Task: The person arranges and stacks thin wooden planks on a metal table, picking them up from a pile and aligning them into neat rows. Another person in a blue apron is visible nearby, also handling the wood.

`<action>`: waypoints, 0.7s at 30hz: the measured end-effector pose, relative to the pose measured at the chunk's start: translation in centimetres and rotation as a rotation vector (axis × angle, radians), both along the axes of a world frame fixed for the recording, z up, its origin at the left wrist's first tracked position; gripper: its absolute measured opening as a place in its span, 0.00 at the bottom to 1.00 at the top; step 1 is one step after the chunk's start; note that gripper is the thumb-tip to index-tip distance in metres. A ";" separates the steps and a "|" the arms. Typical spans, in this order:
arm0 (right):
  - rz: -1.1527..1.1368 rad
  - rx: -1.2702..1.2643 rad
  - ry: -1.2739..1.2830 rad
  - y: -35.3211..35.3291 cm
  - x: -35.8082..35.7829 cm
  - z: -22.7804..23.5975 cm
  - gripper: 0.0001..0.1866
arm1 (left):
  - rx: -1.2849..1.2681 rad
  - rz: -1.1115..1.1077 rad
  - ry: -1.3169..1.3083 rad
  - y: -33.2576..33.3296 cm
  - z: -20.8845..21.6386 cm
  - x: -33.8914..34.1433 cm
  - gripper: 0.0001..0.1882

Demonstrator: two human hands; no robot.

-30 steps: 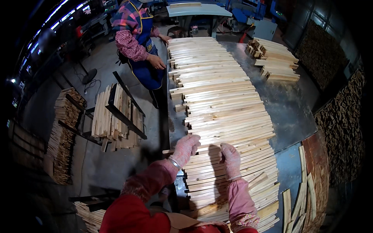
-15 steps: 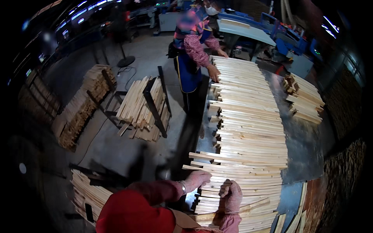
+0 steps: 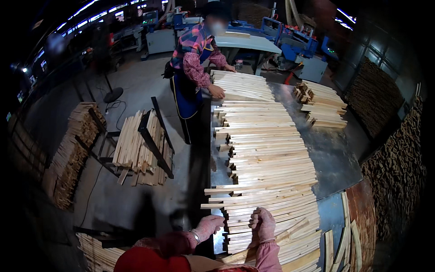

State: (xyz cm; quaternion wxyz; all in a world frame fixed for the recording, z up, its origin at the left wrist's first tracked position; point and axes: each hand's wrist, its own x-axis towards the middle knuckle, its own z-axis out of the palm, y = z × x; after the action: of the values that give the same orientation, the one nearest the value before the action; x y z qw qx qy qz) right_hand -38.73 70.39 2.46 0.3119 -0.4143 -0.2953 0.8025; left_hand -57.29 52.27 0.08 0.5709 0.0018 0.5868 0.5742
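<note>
The concrete floor [image 3: 136, 86] is smooth and grey. On it a black metal rack [image 3: 155, 152] with straight, angular bars holds a bundle of pale sticks [image 3: 129, 143], and a taller, rough-faced stack [image 3: 74, 149] stands farther left. The bench [image 3: 333, 156] has a dull, smudged metal top, its bare part faintly shiny. Along it lies a long row of wooden strips [image 3: 272, 156], slender, straight-edged and side by side, their cream faces marked with small brown knots and fine grain. The left ends are ragged; two strips jut out well past their neighbours near the person. One loose strip [image 3: 294, 230] lies aslant on top of the row.

The left hand [image 3: 210, 225], in a pinkish knitted glove, is beside the ragged ends, fingers bent; whether it touches them cannot be told. A silvery band [image 3: 195, 236] circles that wrist. The right hand [image 3: 263, 222], gloved alike, is over the row with fingers curled inward; whether they pinch a strip is unclear.

Across the bench, a co-worker [image 3: 192, 65] in a checked top and blue apron has both hands at the row's far end. Beyond the row sits a short, blocky pile [image 3: 324, 104]; nearer lies a scuffed reddish-brown board [image 3: 364, 208].
</note>
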 end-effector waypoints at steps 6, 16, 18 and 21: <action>-0.059 -0.017 -0.038 -0.6 -1.0 0.5 0.12 | 0.005 -0.106 0.038 -0.7 0.8 0.7 0.14; 0.827 1.031 -1.168 25.3 -0.3 10.5 0.18 | 0.172 -0.355 0.109 9.0 7.5 -4.1 0.13; 0.105 0.990 -0.809 27.5 -2.1 23.2 0.14 | 0.304 -0.145 0.083 11.1 13.0 -5.3 0.15; -0.225 0.949 -0.186 20.7 -4.3 30.1 0.15 | 0.464 -0.007 0.080 10.4 14.5 -7.2 0.14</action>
State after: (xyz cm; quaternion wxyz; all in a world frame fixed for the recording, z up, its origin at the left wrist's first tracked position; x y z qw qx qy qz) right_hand -43.08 91.08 32.60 0.5230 -0.3256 -0.6083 0.5005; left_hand -64.48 62.66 14.55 0.5333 0.1578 0.4614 0.6913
